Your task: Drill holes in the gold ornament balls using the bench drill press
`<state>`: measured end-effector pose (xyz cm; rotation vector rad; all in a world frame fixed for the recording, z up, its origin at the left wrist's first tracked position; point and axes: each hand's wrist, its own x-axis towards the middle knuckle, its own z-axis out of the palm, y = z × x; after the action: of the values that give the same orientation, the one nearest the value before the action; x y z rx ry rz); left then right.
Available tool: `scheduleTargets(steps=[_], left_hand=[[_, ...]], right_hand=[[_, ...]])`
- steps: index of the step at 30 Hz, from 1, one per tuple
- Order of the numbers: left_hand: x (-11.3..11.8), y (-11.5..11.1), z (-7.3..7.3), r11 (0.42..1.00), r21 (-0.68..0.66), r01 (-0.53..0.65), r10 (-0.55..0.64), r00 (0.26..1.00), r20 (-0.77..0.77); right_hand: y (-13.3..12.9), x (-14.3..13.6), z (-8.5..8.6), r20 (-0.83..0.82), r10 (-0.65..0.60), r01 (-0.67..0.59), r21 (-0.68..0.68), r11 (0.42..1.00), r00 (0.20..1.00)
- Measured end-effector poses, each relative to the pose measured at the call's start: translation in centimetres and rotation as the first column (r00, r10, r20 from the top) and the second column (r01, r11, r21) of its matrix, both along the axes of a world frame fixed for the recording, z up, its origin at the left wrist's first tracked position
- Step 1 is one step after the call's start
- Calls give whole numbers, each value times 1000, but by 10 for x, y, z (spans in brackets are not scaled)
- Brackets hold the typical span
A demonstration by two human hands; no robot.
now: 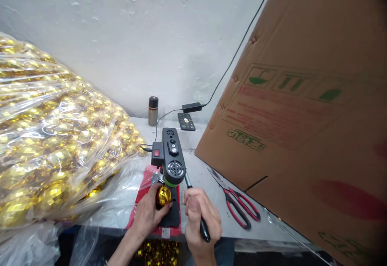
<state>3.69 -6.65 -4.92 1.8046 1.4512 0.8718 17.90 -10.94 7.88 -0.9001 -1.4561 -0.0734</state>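
Right hand [203,217] curled around a lever [204,229] at the counter's [199,173] front edge. Left hand [146,213] pinching a gold ball [164,196] near that edge, at the press's [173,153] near end. Bottle [152,115] upright by back edge.

The ball [165,196] shows mirror-bright gold checks; the machine [177,147] is black with a red switch [156,152]. Scissors [229,192] have black-and-red handles [246,225]. The brown carton [302,36] bears green symbols [258,78] and red lettering [269,115].

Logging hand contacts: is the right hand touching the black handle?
Touching. The head view shows the right hand wrapped around the black handle, whose end sticks out below the fist.
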Motion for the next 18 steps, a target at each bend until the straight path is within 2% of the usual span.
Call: scheduleTargets(steps=[4,8,12,18], left_hand=[[6,3,-2,993,110,40,-36,999,-36],[7,6,-4,993,95,68,-62,996,-64],[6,4,-6,993,83,79,-73,994,-78],[7,2,-8,993,89,83,-76,994,-77]], right_hand=[[-3,0,0,19,-5,5,-16,1000,1000],[-4,1,-5,27,-2,2,-4,1000,1000],[-4,4,-21,55,-11,10,8,1000,998],[-3,0,-43,42,-108,106,54,993,993]])
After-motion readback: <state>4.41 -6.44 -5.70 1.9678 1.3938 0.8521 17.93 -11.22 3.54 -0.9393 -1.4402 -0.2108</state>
